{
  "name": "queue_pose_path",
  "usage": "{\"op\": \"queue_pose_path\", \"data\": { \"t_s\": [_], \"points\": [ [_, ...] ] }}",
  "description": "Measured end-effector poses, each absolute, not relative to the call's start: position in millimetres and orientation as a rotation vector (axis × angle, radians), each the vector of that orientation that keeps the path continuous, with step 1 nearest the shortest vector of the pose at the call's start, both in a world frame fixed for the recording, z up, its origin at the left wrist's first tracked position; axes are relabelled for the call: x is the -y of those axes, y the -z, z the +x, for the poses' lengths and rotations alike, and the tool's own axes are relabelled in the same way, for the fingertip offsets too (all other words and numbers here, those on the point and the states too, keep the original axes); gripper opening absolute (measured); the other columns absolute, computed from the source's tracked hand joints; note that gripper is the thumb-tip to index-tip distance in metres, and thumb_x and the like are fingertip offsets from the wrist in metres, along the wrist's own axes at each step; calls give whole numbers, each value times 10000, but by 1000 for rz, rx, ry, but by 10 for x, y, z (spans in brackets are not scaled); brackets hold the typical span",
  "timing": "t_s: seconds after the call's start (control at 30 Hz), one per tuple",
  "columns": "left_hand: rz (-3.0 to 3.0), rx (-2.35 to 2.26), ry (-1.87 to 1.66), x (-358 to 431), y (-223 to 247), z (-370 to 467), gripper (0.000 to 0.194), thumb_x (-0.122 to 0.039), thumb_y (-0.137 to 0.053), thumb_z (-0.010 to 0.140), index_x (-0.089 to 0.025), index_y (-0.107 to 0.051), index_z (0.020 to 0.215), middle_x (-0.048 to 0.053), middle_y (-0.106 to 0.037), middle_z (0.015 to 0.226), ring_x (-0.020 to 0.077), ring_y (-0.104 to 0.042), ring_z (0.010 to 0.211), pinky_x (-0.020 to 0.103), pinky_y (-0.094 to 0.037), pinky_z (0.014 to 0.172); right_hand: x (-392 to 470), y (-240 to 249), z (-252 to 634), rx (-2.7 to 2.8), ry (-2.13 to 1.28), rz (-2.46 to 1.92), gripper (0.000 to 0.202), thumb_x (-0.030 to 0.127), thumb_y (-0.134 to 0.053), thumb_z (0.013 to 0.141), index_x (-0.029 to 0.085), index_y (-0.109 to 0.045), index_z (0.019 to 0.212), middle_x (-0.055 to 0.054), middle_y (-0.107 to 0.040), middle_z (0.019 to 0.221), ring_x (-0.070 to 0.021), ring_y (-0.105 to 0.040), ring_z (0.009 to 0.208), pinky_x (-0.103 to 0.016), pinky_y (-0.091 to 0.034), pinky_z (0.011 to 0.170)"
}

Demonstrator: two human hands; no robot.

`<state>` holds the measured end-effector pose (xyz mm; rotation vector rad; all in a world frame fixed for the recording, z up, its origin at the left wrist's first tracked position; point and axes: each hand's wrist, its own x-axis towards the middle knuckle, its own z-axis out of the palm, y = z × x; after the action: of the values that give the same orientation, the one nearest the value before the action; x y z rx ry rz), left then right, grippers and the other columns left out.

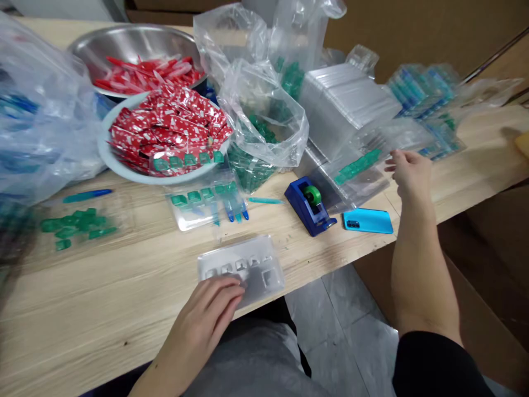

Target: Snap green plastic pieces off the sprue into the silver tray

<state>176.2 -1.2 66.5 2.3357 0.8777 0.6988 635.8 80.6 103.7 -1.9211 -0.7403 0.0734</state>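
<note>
My left hand lies over the near left part of a clear plastic tray with a row of small square hollows. Its fingers are bent together on the tray's edge; the thumb is hidden. To the right, my right hand is stretched out beside a clear tray with a row of green pieces. Its fingers are loosely bent and slightly apart, with nothing visible between them. The picture is somewhat blurred there. Under that row of green pieces are more clear plastic trays, stacked on the table.
A blue tape dispenser and a blue phone lie near the front edge. Behind are a bowl of red packets, a steel bowl and a clear bag of green pieces. Loose green pieces lie left.
</note>
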Motion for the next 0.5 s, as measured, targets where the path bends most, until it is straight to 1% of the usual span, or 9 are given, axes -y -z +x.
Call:
{"op": "queue_pose_path", "data": {
  "t_s": [0.07, 0.1, 0.2, 0.23, 0.3, 0.37, 0.4, 0.43, 0.5],
  "points": [
    [2332, -885, -689, -3, -661, 1742, 176, -209, -461, 990, -218, -619, 1067, 40, -679, 1014, 167, -675, 932, 288, -573, 809, -779, -1079, 6336, 688, -5, -2049, 152, 124, -587, 899, 43, -681, 813, -80, -696, 770, -93, -606, 618, -265, -488, 651],
    [2326, -885, -686, -9, -659, 1735, 177, -207, -459, 991, -217, -619, 1067, 40, -677, 1017, 165, -673, 932, 286, -571, 815, -762, -1130, 6304, 675, 50, -2084, 114, 87, -596, 881, 32, -694, 864, -133, -714, 846, -122, -635, 706, -291, -493, 720],
    [2308, -864, -679, -17, -651, 1736, 175, -191, -459, 990, -210, -615, 1068, 43, -672, 1021, 160, -667, 938, 271, -563, 819, -752, -1378, 6056, 686, 247, -2121, 250, 46, -547, 887, 23, -664, 1106, -216, -652, 1191, -167, -628, 1037, -314, -445, 933],
    [2307, -852, -675, -16, -648, 1745, 175, -184, -460, 989, -206, -612, 1073, 46, -669, 1025, 159, -664, 946, 266, -559, 821, -777, -1477, 5913, 728, 304, -2112, 299, 40, -542, 885, 47, -640, 1168, -202, -617, 1264, -162, -608, 1087, -312, -432, 965],
    [2315, -824, -672, -5, -646, 1777, 171, -176, -460, 990, -195, -607, 1077, 51, -664, 1025, 157, -659, 956, 259, -549, 834, -895, -1656, 5550, 994, 365, -2039, 282, 43, -532, 891, 72, -645, 1147, -183, -621, 1239, -160, -612, 1053, -321, -449, 952],
    [2326, -797, -673, 14, -660, 1821, 169, -162, -454, 992, -182, -603, 1071, 56, -659, 1018, 154, -654, 958, 259, -538, 854, -1119, -1771, 5144, 1304, 72, -1931, 203, 77, -540, 905, 104, -669, 1059, -143, -641, 1203, -152, -569, 1125, -315, -397, 1024],
    [2331, -783, -673, 26, -675, 1846, 170, -156, -449, 994, -177, -602, 1065, 59, -658, 1012, 153, -653, 953, 260, -534, 857, -1267, -1793, 4950, 1398, -95, -1918, 141, 99, -578, 893, 128, -688, 976, -87, -675, 1150, -128, -574, 1124, -279, -379, 1041],
    [2335, -772, -674, 38, -696, 1870, 171, -152, -443, 996, -171, -601, 1059, 61, -657, 1005, 152, -653, 946, 259, -531, 854, -1431, -1792, 4775, 1452, -298, -1928, 142, 114, -554, 907, 120, -695, 892, -46, -699, 1076, -109, -591, 1093, -252, -378, 1032],
    [2338, -760, -691, 62, -747, 1908, 173, -145, -435, 998, -162, -600, 1049, 65, -658, 989, 150, -654, 928, 254, -528, 835, -1767, -1731, 4495, 1472, -631, -1939, 303, 188, -443, 973, 58, -688, 851, -10, -693, 1001, -110, -621, 1045, -248, -395, 1008]
  ]
}}
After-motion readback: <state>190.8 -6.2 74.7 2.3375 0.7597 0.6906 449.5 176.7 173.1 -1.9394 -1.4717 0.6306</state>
